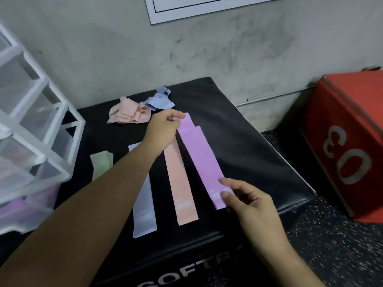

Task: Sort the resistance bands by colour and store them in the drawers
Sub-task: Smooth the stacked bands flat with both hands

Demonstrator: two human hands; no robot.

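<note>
Flat across the black padded vinyl box [238, 129], a long lilac elastic band [202, 162] lies stretched between both hands: the left hand [163, 129] pinches its far end, the right hand [248, 200] grips the near end with thumb on top. Just beside it lie a smooth peach strip band [181, 183] and a pale blue strip band [144, 208], parallel. Crumpled peach and blue bands [134, 110] heap near the wall. The translucent plastic drawer unit [31, 125] stands left, seemingly holding lilac bands low down.
</note>
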